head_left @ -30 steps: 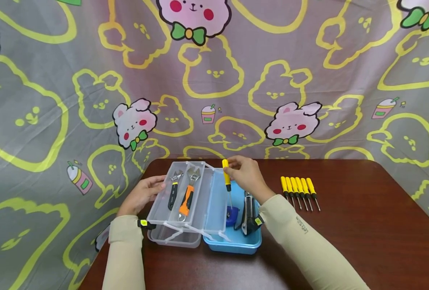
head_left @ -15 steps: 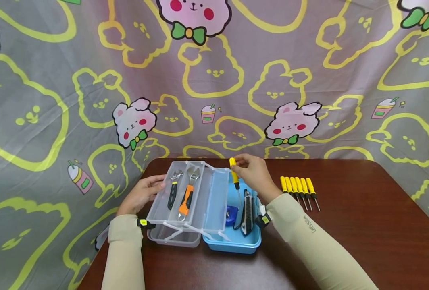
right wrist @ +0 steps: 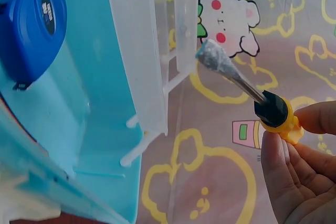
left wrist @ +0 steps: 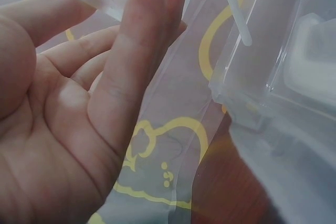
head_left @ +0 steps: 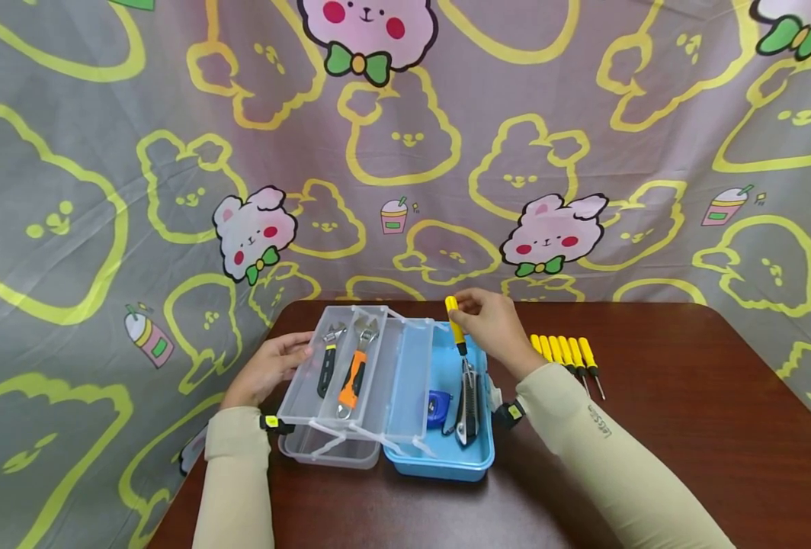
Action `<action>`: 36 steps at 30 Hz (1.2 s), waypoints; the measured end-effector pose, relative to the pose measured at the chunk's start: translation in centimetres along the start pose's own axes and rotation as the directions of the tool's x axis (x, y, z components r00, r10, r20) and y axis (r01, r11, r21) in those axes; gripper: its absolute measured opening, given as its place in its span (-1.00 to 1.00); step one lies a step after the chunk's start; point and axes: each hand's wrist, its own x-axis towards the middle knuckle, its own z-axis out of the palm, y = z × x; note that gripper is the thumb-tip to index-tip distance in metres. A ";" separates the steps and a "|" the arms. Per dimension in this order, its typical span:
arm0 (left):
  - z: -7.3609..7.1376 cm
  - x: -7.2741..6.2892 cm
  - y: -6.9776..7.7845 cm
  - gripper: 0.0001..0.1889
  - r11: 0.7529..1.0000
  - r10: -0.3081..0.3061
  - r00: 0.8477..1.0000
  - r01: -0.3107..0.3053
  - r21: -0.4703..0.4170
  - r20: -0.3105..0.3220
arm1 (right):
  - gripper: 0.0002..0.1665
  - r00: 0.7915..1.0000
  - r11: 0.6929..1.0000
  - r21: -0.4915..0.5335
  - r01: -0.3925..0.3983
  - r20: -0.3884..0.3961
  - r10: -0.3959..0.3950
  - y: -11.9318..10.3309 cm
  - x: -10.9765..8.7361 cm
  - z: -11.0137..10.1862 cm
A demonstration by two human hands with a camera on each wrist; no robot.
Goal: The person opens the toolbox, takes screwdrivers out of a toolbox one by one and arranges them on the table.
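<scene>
In the head view my right hand (head_left: 493,324) pinches a screwdriver (head_left: 456,324) by its yellow handle, over the far end of the blue toolbox (head_left: 440,468). Its flat metal blade (right wrist: 231,73) shows in the right wrist view. Inside the box lie a blue tape measure (head_left: 437,409) and a utility knife (head_left: 469,404). My left hand (head_left: 268,367) rests against the left side of the folded-out clear tray (head_left: 301,400), fingers fairly straight. That tray holds a black-handled adjustable wrench (head_left: 327,362) and an orange-handled adjustable wrench (head_left: 356,374).
Several yellow-handled screwdrivers (head_left: 563,351) lie in a row to the right, partly behind my right arm. The clear lid (head_left: 337,455) lies under the trays. A patterned cloth (head_left: 419,152) hangs behind the brown table (head_left: 687,396).
My right hand has moved a little right with the screwdriver, from over the tape measure to over the utility knife's far end. My left hand has stayed at the tray.
</scene>
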 end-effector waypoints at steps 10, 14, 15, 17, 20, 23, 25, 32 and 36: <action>-0.1 0.1 -0.2 -0.47 1.000 0.021 1.000 -0.021 0.008 0.017 | -0.66 1.000 0.999 -0.044 0.009 -0.012 -0.009 1.0 -0.1 -1.4; -0.1 0.1 -0.3 -0.47 1.000 0.021 1.000 -0.021 0.003 0.022 | -0.64 1.000 0.997 -0.079 0.022 -0.011 -0.023 1.5 -0.1 -1.8; -0.1 0.1 -0.3 -0.48 1.000 0.022 1.000 -0.022 0.000 0.023 | -0.64 1.000 0.996 -0.087 0.024 -0.009 -0.025 1.6 -0.1 -1.9; -0.2 0.1 -0.3 -0.48 1.000 0.026 0.999 -0.026 -0.007 0.023 | -0.63 1.000 0.994 -0.107 0.024 -0.007 -0.025 1.7 -0.1 -2.1; -0.2 0.1 -0.3 -0.49 0.999 0.033 0.999 -0.032 -0.014 0.023 | -0.62 1.000 0.991 -0.130 0.015 -0.005 -0.016 1.7 0.0 -2.4; -0.2 0.1 -0.3 -0.48 0.999 0.038 0.999 -0.038 -0.013 0.028 | -0.61 1.000 0.991 -0.136 0.001 0.000 -0.001 1.9 -0.1 -2.7; -0.2 0.1 -0.4 -0.48 0.999 0.040 0.999 -0.040 -0.010 0.030 | -0.61 1.000 0.990 -0.138 -0.002 0.001 0.002 2.0 -0.1 -3.0; -0.3 0.2 -0.5 -0.47 0.999 0.045 0.999 -0.044 -0.014 0.028 | -0.63 1.000 0.985 -0.174 0.021 -0.012 -0.024 2.5 -0.2 -4.0; -0.2 0.2 -0.4 -0.47 0.999 0.045 0.999 -0.045 -0.017 0.027 | -0.62 1.000 0.980 -0.196 0.017 -0.014 -0.021 2.9 -0.3 -4.5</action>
